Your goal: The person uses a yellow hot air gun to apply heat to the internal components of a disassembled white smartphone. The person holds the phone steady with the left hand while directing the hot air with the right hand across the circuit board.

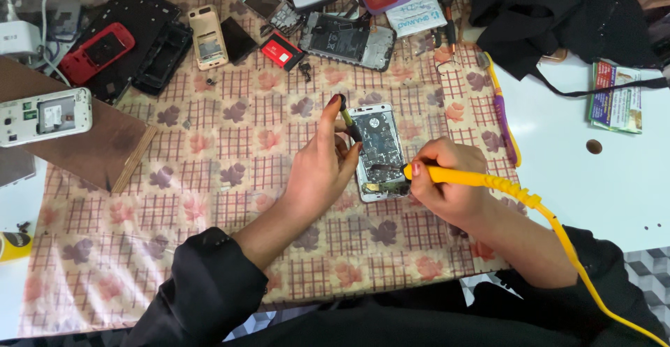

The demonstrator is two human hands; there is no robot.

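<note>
An opened phone (pixel 377 140) with its back off lies on the patterned cloth (pixel 230 152) in the middle of the table. My left hand (pixel 321 162) rests at the phone's left edge and pinches a thin dark tool (pixel 347 120) that points down onto the board. My right hand (pixel 447 183) grips a yellow soldering iron (pixel 464 176) like a pen. Its metal tip touches the lower part of the phone. The iron's yellow cord (pixel 558 228) trails off to the lower right.
Several dismantled phones and parts lie along the far edge: a red phone (pixel 96 52), a beige back shell (pixel 208 36), a red battery (pixel 280 50), a bare frame (pixel 347 40). A white phone (pixel 43 115) rests on a wooden board at the left. Black fabric (pixel 565 12) sits far right.
</note>
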